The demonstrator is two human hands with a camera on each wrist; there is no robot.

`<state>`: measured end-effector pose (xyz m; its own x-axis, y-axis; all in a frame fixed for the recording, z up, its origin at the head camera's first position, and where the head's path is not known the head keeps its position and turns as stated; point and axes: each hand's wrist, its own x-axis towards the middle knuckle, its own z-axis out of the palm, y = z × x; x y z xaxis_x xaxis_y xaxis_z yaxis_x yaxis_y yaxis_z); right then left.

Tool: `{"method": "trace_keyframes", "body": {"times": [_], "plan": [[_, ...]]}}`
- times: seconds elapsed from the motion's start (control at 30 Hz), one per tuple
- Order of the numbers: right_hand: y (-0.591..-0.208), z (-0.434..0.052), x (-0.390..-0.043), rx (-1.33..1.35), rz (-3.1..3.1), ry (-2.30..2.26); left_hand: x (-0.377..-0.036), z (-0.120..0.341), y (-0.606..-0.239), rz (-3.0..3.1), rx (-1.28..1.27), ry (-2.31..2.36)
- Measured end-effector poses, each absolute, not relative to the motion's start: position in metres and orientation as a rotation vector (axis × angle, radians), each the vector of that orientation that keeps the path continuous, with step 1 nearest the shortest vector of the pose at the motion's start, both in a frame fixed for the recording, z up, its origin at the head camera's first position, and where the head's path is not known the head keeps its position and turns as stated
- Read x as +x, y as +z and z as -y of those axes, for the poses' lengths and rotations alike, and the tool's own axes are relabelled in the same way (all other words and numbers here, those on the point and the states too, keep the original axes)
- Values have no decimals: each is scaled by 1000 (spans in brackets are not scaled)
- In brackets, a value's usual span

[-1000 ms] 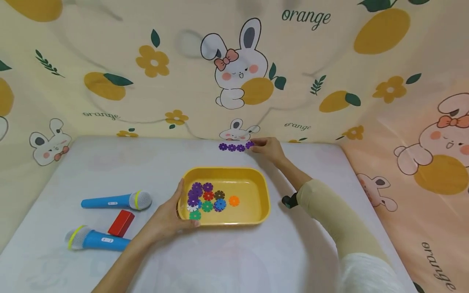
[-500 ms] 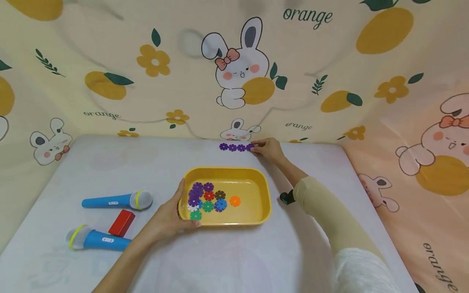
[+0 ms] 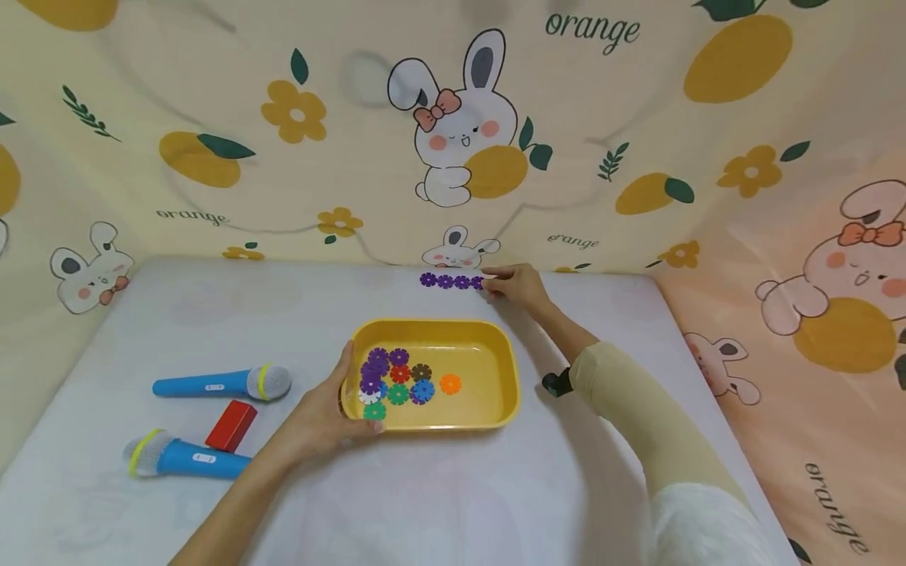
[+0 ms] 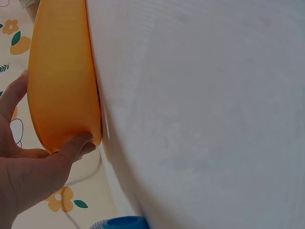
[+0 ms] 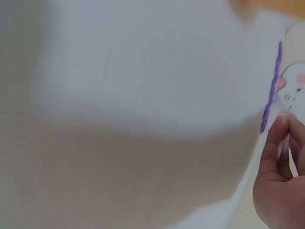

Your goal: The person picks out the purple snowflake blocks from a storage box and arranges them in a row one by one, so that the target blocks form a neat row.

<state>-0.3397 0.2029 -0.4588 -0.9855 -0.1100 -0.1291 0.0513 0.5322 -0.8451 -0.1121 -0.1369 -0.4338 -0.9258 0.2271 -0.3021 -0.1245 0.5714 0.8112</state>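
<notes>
Purple discs [image 3: 451,281] lie in a sideways row just behind the yellow tray [image 3: 504,369], the right hand [image 3: 519,286] pinching the row's right end while the left hand [image 3: 322,420] grips the tray's left rim.

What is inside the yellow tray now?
The yellow tray holds flat flower-shaped discs: purple, red, brown, blue, green, white, and one orange apart. The left hand grips its left rim; overlapping discs partly hide others.
</notes>
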Motion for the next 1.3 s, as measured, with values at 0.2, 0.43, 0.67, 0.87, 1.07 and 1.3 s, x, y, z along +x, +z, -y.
{"method": "trace_keyframes", "body": {"times": [0.2,0.43,0.67,0.87,1.07,1.3], "plan": [[-440,-192,-315,-160,-2488,-1635,-113,138,-432,-2436,96,1284],[-418,-175,-281,-315,-2408,-1693,-112,138,-431,-2433,100,1286],[-410,-156,-256,-396,-2316,-1699,-111,137,-430,-2428,86,1286],[-415,-138,-239,-435,-2331,-1594,-111,136,-431,-2421,87,1295],[-424,-119,-227,-441,-2374,-1506,-112,137,-431,-2417,109,1306],[-436,-101,-216,-331,-2357,-1412,-111,137,-433,-2417,107,1313]]}}
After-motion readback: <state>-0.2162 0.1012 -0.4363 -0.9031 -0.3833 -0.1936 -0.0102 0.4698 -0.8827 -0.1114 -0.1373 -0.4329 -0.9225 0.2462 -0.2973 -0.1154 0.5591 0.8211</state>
